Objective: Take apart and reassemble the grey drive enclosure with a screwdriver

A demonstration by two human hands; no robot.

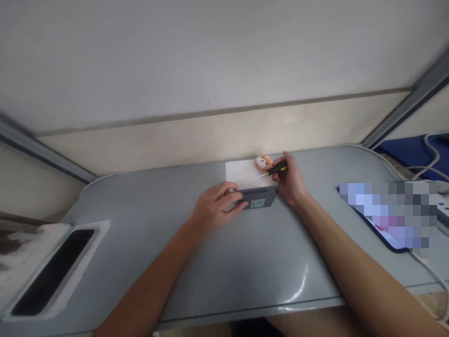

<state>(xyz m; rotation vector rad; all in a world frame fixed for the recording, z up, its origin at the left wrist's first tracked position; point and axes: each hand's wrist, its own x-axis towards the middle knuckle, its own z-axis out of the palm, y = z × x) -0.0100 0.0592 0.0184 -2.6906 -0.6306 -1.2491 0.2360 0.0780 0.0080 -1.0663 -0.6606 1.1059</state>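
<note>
A dark grey vented box (268, 200) with a pale label stands at the middle of the grey table. My left hand (219, 203) is closed on its left end, thumb on the near face. In my right hand (289, 180) is a screwdriver (277, 168) with a black and yellow handle. Its thin shaft slants down to the left, the tip just behind the box's top edge; whether it touches anything I cannot tell. Behind the box lies a white sheet (238, 171). An orange and white animal-faced object (263, 162) sits on it, beside my right fingers.
A phone (393, 241) with a lit, blurred screen lies on the right, a white cable (428, 269) running from its near end. On the left a black slab (54, 271) lies on white paper. A wall (217, 133) closes off the table's back, with metal posts (403, 112) either side.
</note>
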